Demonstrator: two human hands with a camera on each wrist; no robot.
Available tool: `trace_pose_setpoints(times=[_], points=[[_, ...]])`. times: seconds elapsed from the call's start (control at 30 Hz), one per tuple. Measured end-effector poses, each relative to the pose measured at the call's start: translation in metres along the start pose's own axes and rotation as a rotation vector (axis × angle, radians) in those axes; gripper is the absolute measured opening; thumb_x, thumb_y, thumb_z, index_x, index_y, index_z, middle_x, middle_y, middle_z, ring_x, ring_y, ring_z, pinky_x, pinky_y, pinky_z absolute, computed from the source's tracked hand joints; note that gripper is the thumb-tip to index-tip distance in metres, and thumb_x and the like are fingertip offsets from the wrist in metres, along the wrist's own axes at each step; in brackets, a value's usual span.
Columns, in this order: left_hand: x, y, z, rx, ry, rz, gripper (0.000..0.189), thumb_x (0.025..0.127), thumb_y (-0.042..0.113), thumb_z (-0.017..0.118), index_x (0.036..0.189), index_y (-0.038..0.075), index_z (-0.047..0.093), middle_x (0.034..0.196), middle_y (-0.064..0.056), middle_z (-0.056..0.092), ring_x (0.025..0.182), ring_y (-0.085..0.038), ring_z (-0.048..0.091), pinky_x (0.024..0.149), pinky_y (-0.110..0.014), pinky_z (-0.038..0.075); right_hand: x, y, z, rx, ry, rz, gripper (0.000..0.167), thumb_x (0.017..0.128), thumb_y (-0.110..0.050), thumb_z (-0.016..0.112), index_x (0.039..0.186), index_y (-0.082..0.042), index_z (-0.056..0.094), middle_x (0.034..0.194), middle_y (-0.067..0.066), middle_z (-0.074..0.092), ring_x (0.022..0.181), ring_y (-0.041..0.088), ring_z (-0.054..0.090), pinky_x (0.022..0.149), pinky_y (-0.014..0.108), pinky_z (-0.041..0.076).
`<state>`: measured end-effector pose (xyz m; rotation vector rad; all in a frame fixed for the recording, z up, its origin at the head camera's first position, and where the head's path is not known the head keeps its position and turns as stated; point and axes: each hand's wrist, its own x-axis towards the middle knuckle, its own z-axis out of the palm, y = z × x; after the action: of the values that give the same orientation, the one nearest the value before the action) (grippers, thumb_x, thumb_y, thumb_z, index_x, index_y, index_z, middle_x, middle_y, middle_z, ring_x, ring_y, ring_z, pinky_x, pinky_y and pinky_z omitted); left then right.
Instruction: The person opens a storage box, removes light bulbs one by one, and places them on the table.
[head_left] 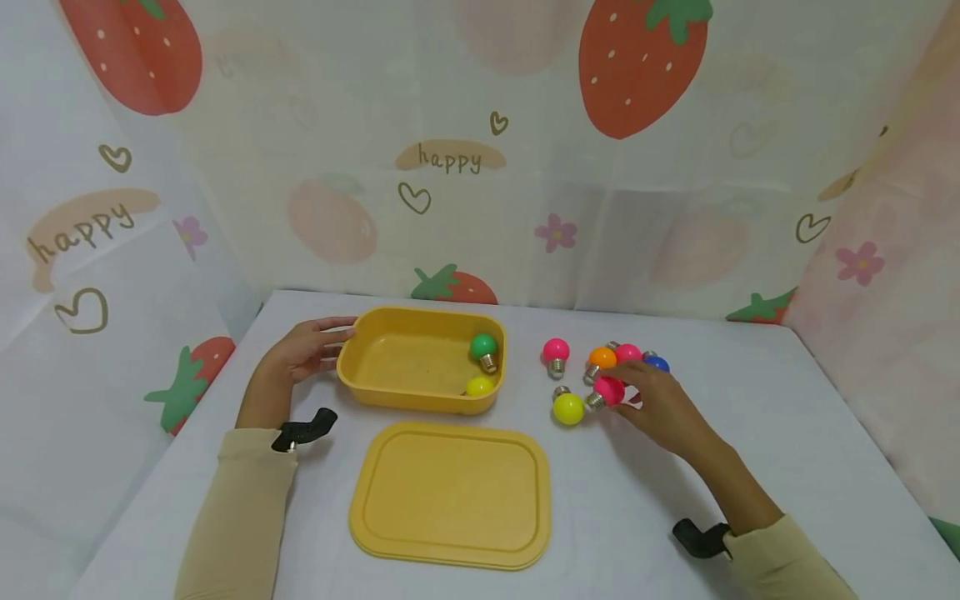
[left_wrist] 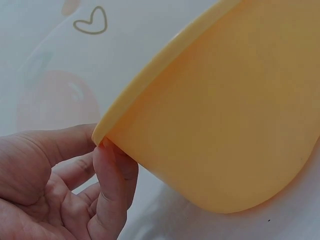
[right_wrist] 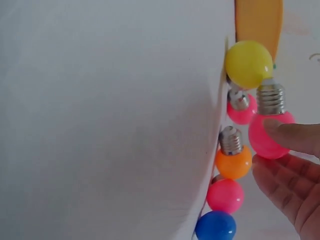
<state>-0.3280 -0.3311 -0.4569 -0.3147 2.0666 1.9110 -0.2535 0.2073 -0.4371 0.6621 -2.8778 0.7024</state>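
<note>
At the left end of a yellow plastic box [head_left: 420, 403], my left hand [head_left: 306, 348] holds the rim. In the left wrist view, the left hand [left_wrist: 65, 185] has its fingertips against the rim of the box [left_wrist: 215, 125]. Inside the box lie a green bulb [head_left: 483, 347] and a yellow bulb [head_left: 479, 386]. My right hand [head_left: 660, 408] pinches a pink light bulb [head_left: 609, 390] by its round part, its metal screw base pointing left. The right wrist view shows the thumb and fingers about this pink bulb [right_wrist: 270, 140].
A yellow lid [head_left: 450, 496] lies flat in front of the box. Near the right hand are a yellow bulb [head_left: 568, 409], an orange bulb [head_left: 602, 359], two pink bulbs [head_left: 556, 351] and a blue bulb [head_left: 657, 364]. A printed cloth [head_left: 480, 233] hangs behind the table.
</note>
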Motion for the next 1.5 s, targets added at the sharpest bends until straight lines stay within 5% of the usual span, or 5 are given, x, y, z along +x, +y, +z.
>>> trace_pose_setpoints(times=[0.77,1.3,1.5], points=[[0.0,0.006,0.0,0.01,0.003,0.004,0.062,0.1,0.026,0.067,0.155,0.011,0.042,0.146,-0.013,0.047,0.112,-0.022,0.059,0.09,-0.028,0.057,0.003,0.011,0.003,-0.113,-0.111,0.019,0.049,0.083,-0.005,0.083,0.13,-0.012,0.069,0.126,0.011,0.069,0.12,0.035,0.061,0.091,0.054,0.056],[0.002,0.002,0.001,0.02,0.011,0.004,0.062,0.1,0.028,0.067,0.154,0.012,0.043,0.152,-0.014,0.044,0.119,-0.026,0.055,0.09,-0.028,0.057,0.002,0.003,-0.001,-0.184,-0.096,0.089,0.059,0.082,-0.008,0.084,0.138,-0.016,0.064,0.126,0.013,0.069,0.111,0.035,0.065,0.083,0.051,0.06],[0.0,0.0,0.002,0.013,0.009,0.009,0.061,0.1,0.027,0.067,0.154,0.011,0.043,0.15,-0.014,0.045,0.117,-0.025,0.057,0.09,-0.028,0.057,0.001,-0.005,-0.016,-0.204,-0.05,0.095,0.055,0.082,-0.007,0.084,0.134,-0.009,0.066,0.129,0.017,0.067,0.115,0.039,0.063,0.088,0.056,0.056]])
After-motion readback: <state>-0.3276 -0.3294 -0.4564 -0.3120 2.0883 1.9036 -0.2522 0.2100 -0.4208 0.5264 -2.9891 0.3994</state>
